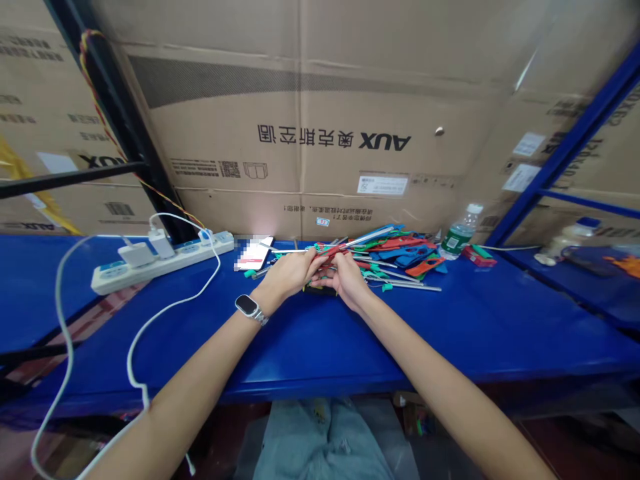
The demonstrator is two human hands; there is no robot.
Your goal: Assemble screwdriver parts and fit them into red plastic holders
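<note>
My left hand [291, 272], with a watch [247, 307] on its wrist, is closed at the near side of a pile of metal rods and coloured plastic pieces. My right hand [349, 279] meets it from the right, fingers curled. Between them is a slim red piece [334, 251], gripped by both hands; its exact kind is too small to tell. Metal rods [417, 287] with small green ends lie to the right. Beneath the hands shows part of a black and yellow object [321, 291], mostly hidden. Blue and red plastic pieces [400, 255] are heaped behind my right hand.
A phone [254, 255] lies left of the pile on the blue shelf [310, 353]. Farther left stands a white power strip [163, 262] with chargers and a trailing cable [131, 353]. A green-labelled bottle [461, 233] stands right. Large cardboard boxes [325, 87] rise behind.
</note>
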